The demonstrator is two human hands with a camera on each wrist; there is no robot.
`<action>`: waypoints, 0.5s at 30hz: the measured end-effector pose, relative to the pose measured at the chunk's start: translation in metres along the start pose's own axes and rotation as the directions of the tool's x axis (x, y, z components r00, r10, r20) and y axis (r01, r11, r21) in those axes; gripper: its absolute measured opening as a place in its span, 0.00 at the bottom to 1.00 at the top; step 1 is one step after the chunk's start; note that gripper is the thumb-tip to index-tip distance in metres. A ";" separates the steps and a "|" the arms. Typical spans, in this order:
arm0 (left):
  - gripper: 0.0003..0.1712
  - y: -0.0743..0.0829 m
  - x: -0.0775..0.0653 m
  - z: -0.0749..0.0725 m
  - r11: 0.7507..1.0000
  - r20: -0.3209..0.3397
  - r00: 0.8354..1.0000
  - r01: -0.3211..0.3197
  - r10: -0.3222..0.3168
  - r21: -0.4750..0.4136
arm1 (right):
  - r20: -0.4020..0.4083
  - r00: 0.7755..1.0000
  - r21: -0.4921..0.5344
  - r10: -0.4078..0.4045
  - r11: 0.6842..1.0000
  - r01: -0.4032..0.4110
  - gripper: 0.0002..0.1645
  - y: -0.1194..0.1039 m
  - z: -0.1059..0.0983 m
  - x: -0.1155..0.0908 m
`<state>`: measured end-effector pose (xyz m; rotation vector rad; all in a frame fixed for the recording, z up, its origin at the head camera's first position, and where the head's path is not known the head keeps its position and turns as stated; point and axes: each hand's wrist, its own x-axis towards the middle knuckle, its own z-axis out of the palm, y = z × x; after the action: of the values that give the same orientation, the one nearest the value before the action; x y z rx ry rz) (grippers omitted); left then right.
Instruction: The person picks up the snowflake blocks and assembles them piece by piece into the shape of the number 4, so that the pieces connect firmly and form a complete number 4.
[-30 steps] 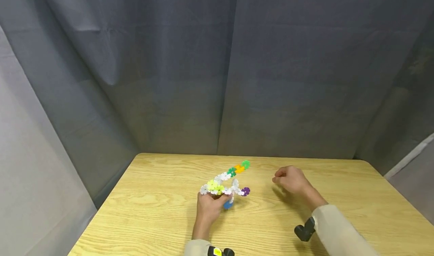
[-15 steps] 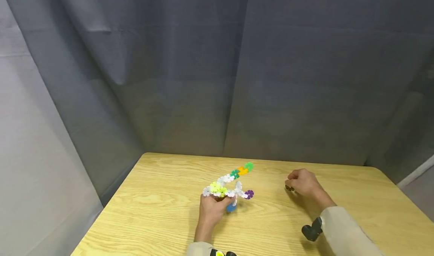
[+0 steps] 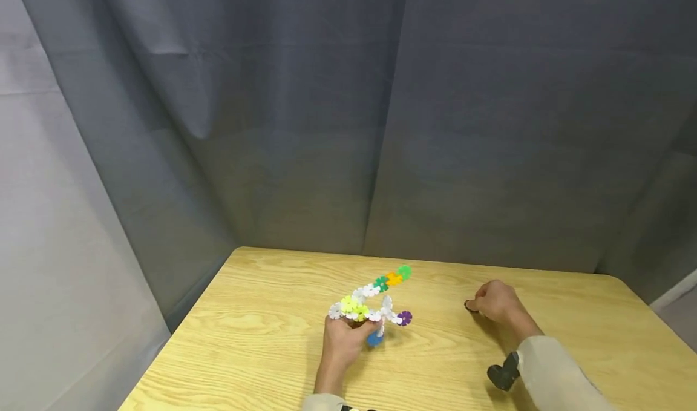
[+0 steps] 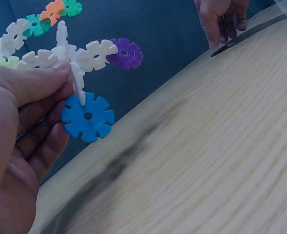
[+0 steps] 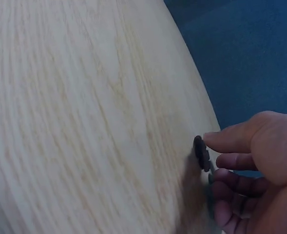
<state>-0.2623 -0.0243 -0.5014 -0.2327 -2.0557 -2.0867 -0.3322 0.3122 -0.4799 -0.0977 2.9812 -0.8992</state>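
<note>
My left hand (image 3: 344, 342) grips a chain of interlocking snowflake discs (image 4: 97, 54), with the thumb on a white one. White, yellow, green and orange discs make up a raised arm. A purple disc (image 4: 125, 53) ends another branch, and a blue disc (image 4: 88, 117) hangs below the thumb. Farther right, my right hand (image 3: 498, 302) is low over the table and pinches a dark disc (image 5: 200, 152) at its fingertips. Something greenish shows behind that disc in the right wrist view, too blurred to name.
Both hands work over a wooden table (image 3: 261, 332). A dark grey curtain (image 3: 305, 126) hangs behind its far edge, and a paler cloth (image 3: 65, 217) is at the left. A black wrist camera (image 3: 503, 371) sits on the right sleeve.
The right hand has shifted to the right and slightly nearer, and a dark disc now shows at its fingertips. The left hand keeps its grip on the disc chain; the head view has turned slightly.
</note>
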 end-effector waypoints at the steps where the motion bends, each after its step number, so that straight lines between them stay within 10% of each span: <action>1: 0.21 0.000 0.000 0.000 1.000 0.002 1.000 0.002 -0.002 -0.008 | 0.009 1.000 0.008 0.009 1.000 -0.009 0.25 0.001 0.002 0.000; 15: 0.22 -0.002 0.001 0.000 1.000 0.002 1.000 0.000 0.000 -0.020 | 0.021 0.998 -0.016 0.054 0.998 -0.053 0.24 0.001 0.007 -0.002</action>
<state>-0.2635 -0.0239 -0.5028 -0.2374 -2.0364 -2.1092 -0.3304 0.3096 -0.4863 -0.0275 2.9560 -0.8633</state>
